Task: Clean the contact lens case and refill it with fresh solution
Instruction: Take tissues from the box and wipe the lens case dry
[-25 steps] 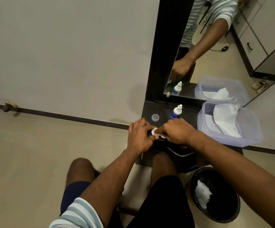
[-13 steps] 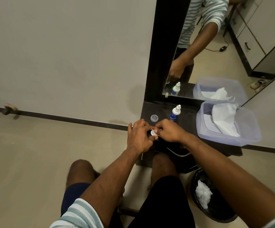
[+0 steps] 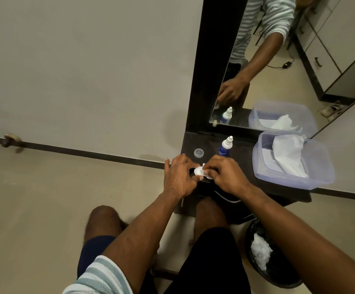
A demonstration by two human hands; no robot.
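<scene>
Dark counter (image 3: 244, 150) under a mirror (image 3: 299, 60) carries both hands: the left hand (image 3: 179, 177) and right hand (image 3: 225, 176) each pinch the white lens case (image 3: 200, 171) between them, a loose cap (image 3: 198, 153) and solution bottle (image 3: 225, 147) just beyond.

The case (image 3: 199, 171) was white, the bottle (image 3: 225, 149) blue with a white cap. The desk (image 3: 242, 153) was dark brown. The sleeve (image 3: 100, 276) was striped teal and white.

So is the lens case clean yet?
Not yet. One cap already sits off on the shelf. Both the left hand and right hand hold the white lens case, apparently wiping it. The solution bottle stands untouched, so refilling remains.
</scene>
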